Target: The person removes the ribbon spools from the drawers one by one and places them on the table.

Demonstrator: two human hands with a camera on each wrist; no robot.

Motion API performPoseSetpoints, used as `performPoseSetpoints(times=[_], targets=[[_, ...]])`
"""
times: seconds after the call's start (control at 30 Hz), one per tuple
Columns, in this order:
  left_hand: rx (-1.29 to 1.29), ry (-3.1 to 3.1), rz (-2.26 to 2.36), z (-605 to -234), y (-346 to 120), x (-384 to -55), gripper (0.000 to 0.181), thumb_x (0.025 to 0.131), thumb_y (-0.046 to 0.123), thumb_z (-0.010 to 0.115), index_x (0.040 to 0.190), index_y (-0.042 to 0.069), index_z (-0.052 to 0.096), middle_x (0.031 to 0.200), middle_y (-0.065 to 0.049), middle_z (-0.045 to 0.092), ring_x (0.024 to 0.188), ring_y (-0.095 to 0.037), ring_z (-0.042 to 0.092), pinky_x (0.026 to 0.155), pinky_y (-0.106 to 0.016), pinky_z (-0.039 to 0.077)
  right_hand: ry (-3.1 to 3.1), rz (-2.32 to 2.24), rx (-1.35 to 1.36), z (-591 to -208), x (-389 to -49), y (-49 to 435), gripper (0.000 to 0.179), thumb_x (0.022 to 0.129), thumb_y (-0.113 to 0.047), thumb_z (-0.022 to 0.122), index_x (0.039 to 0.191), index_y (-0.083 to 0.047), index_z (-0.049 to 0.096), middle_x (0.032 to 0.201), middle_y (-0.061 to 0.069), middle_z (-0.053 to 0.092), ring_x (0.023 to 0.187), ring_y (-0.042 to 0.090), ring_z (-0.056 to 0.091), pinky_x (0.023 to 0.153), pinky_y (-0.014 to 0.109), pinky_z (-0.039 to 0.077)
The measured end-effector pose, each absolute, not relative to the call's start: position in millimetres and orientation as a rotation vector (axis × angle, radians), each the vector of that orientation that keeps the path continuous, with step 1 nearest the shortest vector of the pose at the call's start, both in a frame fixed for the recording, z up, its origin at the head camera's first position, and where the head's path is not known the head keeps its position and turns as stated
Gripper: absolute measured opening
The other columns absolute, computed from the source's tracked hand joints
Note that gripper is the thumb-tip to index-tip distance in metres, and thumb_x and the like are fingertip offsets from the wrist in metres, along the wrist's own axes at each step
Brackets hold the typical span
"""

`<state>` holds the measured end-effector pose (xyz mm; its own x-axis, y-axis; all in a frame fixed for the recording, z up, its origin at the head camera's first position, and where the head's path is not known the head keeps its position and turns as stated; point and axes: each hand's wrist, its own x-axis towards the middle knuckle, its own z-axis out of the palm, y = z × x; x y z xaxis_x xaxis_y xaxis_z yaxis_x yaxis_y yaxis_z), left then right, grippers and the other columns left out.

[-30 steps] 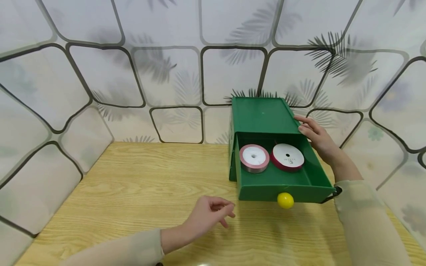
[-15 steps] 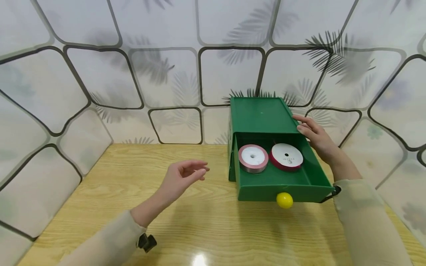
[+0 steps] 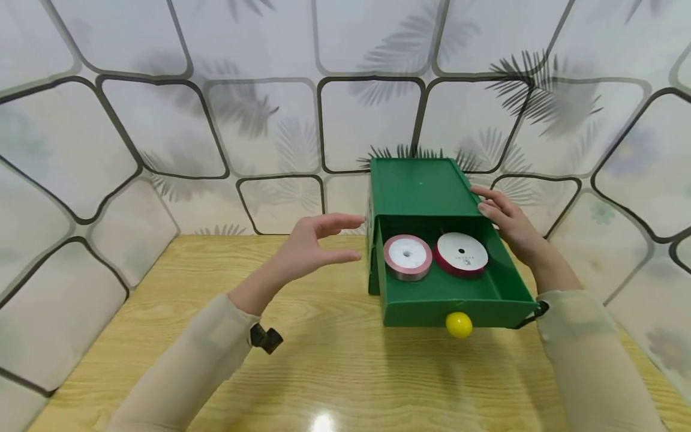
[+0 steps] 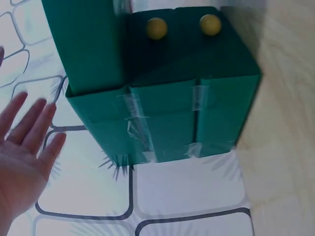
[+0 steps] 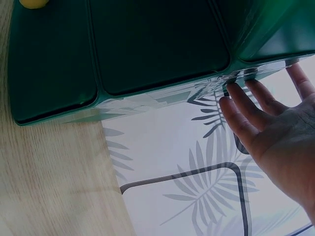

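A green drawer cabinet [image 3: 421, 186] stands against the back, its top drawer [image 3: 421, 312] pulled out. Inside the drawer lie a pink-rimmed ribbon spool [image 3: 407, 254] and, to its right, a white-faced spool of dark red ribbon [image 3: 462, 252]. A yellow round knob [image 3: 459, 324] sits on the drawer front. My left hand [image 3: 310, 249] hovers left of the cabinet, thumb and fingers spread apart, holding nothing; a gap shows in the left wrist view. My right hand [image 3: 513, 225] rests its fingertips against the cabinet's right side, fingers fairly straight in the right wrist view.
Below the pulled-out drawer, lower drawers with yellow knobs [image 4: 210, 24] are closed. Clear tape [image 4: 199, 98] runs along the cabinet's side. The wooden table [image 3: 189, 324] extends left and in front. A patterned curtain-like backdrop [image 3: 270, 120] surrounds the back and sides.
My left hand has risen from in front of the drawer, out to the left and then toward the cabinet's left side, its thumb and fingers parting. My right hand stays at the cabinet's right side.
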<state>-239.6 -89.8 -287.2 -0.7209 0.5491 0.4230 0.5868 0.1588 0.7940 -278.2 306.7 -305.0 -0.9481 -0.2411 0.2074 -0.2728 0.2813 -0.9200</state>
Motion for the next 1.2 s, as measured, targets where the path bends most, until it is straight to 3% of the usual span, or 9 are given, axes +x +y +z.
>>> performPoseSetpoints(times=[0.23, 0.5, 0.73, 0.97, 1.2], targets=[[-1.337, -2.414, -1.619, -276, -72, -254, 0.060, 0.082, 0.010, 0.080, 0.136, 0.005, 0.055, 0.135, -0.011, 0.056, 0.125, -0.011, 0.050, 0.106, -0.033, 0.036, -2.490, 1.816, 0.505, -304, -278, 303, 0.046, 0.106, -0.027, 0.041, 0.151, -0.030, 0.035, 0.153, 0.017, 0.014, 0.134, 0.035, 0.019, 0.103, 0.070, 0.017], [-1.493, -2.560, -1.312, -267, -43, -261, 0.068, 0.078, 0.026, 0.084, 0.137, 0.009, 0.055, 0.136, -0.005, 0.055, 0.125, -0.005, 0.047, 0.106, -0.035, 0.035, -2.488, 1.813, 0.497, -303, -279, 301, 0.046, 0.105, -0.029, 0.041, 0.151, -0.029, 0.035, 0.149, 0.013, 0.021, 0.126, 0.026, 0.028, 0.103, 0.068, 0.020], [-1.625, -2.711, -1.064, -259, -19, -270, 0.070, 0.076, 0.031, 0.085, 0.138, 0.014, 0.054, 0.138, -0.002, 0.054, 0.124, -0.007, 0.046, 0.100, -0.031, 0.041, -2.490, 1.815, 0.485, -304, -279, 301, 0.046, 0.105, -0.030, 0.041, 0.151, -0.030, 0.035, 0.149, 0.013, 0.020, 0.127, 0.027, 0.027, 0.104, 0.067, 0.020], [-1.639, -2.868, -0.802, -253, -3, -275, 0.075, 0.076, 0.033, 0.084, 0.142, 0.018, 0.050, 0.138, 0.002, 0.052, 0.111, -0.010, 0.050, 0.086, -0.022, 0.044, -2.490, 1.817, 0.476, -304, -279, 301, 0.046, 0.105, -0.030, 0.041, 0.151, -0.030, 0.036, 0.151, 0.014, 0.017, 0.131, 0.030, 0.022, 0.104, 0.067, 0.019], [-1.606, -2.936, -0.607, -252, 5, -275, 0.075, 0.077, 0.035, 0.083, 0.142, 0.020, 0.050, 0.130, 0.005, 0.056, 0.102, -0.008, 0.051, 0.082, -0.021, 0.044, -2.498, 1.802, 0.461, -303, -278, 303, 0.045, 0.105, -0.030, 0.041, 0.150, -0.031, 0.036, 0.148, 0.013, 0.020, 0.130, 0.025, 0.024, 0.104, 0.065, 0.020]])
